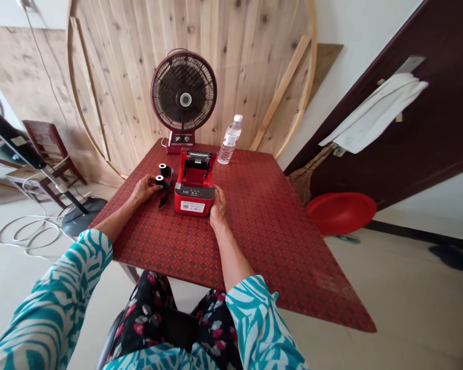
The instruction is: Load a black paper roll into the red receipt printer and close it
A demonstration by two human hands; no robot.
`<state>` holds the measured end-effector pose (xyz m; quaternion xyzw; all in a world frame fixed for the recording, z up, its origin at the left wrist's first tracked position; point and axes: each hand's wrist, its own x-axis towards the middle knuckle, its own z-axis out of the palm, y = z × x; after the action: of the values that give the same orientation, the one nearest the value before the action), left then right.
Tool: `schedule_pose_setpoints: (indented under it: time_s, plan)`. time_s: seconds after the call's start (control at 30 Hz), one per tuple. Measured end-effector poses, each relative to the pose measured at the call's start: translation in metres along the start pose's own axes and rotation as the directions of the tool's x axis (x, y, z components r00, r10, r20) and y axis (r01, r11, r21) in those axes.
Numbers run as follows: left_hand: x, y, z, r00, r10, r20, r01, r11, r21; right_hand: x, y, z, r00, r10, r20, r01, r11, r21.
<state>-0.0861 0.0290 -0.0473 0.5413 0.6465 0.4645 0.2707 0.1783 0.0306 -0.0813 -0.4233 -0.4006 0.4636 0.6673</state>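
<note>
The step in hand looks like handling the near black roll (160, 180) beside the open red printer (195, 192), which stands mid-tabletop (250, 221). The left hand (144, 189) has its fingers narrowed against that roll's left side; how firmly they grip, I cannot tell. A far black roll (162, 169) stands just beyond it. The right hand (218, 208) lies along the printer's right side, its fingertips too hidden to judge. Any lift of the near roll would call for a sure pinch and care with its loose dark strip (162, 199). The printer's white label (193, 206) carries a square code and small print, unreadable here; so is the bottle's (229, 141) red-and-white wrapper.
</note>
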Motion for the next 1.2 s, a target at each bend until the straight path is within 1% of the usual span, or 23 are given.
schedule_pose_setpoints:
  time_s: [0.1,0.17,0.2,0.23,0.33,0.37,0.4,0.47,0.53,0.63,0.73,0.87,0.9,0.97,1.03,1.1,1.2]
  plan:
    - [0.000,-0.003,-0.003,0.998,0.035,0.043,-0.035,0.999,-0.003,-0.001,-0.001,0.000,1.000,0.000,-0.005,0.000,1.000,-0.002]
    - [-0.001,-0.007,-0.006,0.996,0.033,0.080,-0.029,0.998,-0.053,-0.002,-0.002,0.001,1.000,0.004,-0.008,-0.004,1.000,-0.006]
    - [0.000,-0.009,-0.008,0.997,0.023,0.076,-0.017,0.997,-0.081,-0.002,-0.003,0.001,1.000,0.007,-0.006,-0.007,1.000,-0.008]
    - [0.001,-0.012,-0.009,0.999,0.013,0.051,-0.008,0.994,-0.106,-0.003,-0.003,0.001,1.000,0.009,-0.003,-0.009,1.000,-0.009]
    - [0.015,-0.019,-0.011,0.996,0.001,-0.089,-0.014,0.990,-0.142,-0.002,-0.004,0.001,1.000,0.009,-0.005,-0.009,1.000,0.006]
    - [0.022,-0.021,-0.010,0.993,0.009,-0.116,-0.026,0.989,-0.149,-0.002,-0.003,0.001,1.000,0.009,-0.008,-0.009,1.000,0.012]
    - [0.030,-0.021,-0.009,0.993,0.019,-0.120,-0.038,0.986,-0.161,-0.002,-0.003,0.001,1.000,0.010,-0.010,-0.010,1.000,0.017]
    - [0.046,-0.020,-0.007,0.996,0.039,-0.085,-0.056,0.977,-0.206,-0.002,-0.003,0.000,1.000,0.010,-0.010,-0.010,1.000,0.018]
    - [0.058,-0.016,-0.005,0.998,0.054,-0.022,-0.058,0.964,-0.259,-0.002,-0.002,0.000,1.000,0.006,-0.010,-0.006,1.000,0.006]
    - [0.066,-0.010,-0.001,0.995,0.072,0.068,-0.050,0.958,-0.281,-0.002,-0.001,0.000,1.000,-0.003,-0.002,0.003,1.000,-0.013]
    - [0.067,-0.006,0.002,0.991,0.092,0.098,-0.067,0.971,-0.230,-0.001,0.000,0.000,1.000,-0.010,0.013,0.010,1.000,-0.003]
    - [0.065,0.000,0.005,0.997,0.051,0.058,-0.043,0.989,-0.141,0.000,0.001,0.000,1.000,-0.013,0.021,0.013,1.000,-0.002]
    - [0.064,0.002,0.006,0.999,0.038,0.035,-0.032,0.988,-0.151,0.000,0.001,0.000,1.000,-0.013,0.021,0.013,1.000,-0.006]
    - [0.061,0.007,0.003,0.999,0.025,-0.020,-0.029,0.974,-0.224,0.000,0.001,0.000,1.000,-0.017,0.023,0.017,1.000,-0.010]
    - [0.057,0.015,-0.004,0.997,0.036,-0.069,-0.055,0.952,-0.300,0.000,0.001,0.000,1.000,-0.023,0.019,0.023,1.000,-0.009]
    - [0.052,0.027,-0.016,0.992,0.091,-0.083,-0.113,0.937,-0.331,0.001,0.001,0.001,1.000,-0.024,0.011,0.024,1.000,-0.007]
    - [0.039,0.052,-0.034,0.975,0.219,-0.033,-0.216,0.910,-0.354,0.002,0.002,0.002,1.000,-0.027,0.016,0.027,1.000,0.005]
